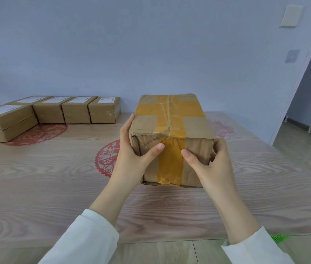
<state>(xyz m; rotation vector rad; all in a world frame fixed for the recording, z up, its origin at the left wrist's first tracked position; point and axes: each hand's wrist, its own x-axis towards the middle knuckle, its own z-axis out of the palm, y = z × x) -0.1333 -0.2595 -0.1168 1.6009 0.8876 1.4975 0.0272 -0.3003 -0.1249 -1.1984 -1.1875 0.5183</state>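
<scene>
Both hands grasp one cardboard box from its two sides. The left hand lies on the left wall of the box, at 9 o'clock from it. Its fingers go along this wall and its thumb is pressed on the near face. The right hand holds the right near corner, at 4 o'clock from the box centre, with fingers curled behind the edge and the thumb on the near face. The two thumbs point to each other and are near, but not touching. Between them a strip of yellow tape runs down the near face, and it also goes over the top. The near top edge is crumpled. I cannot tell if the bottom of the box rests on the table or is a little above it. White sleeves cover both forearms.

On the wooden table, a red paper cut lies just beside the left hand, at 9 o'clock. Five flat boxes with white labels stand well apart, at 10 o'clock, against the wall.
</scene>
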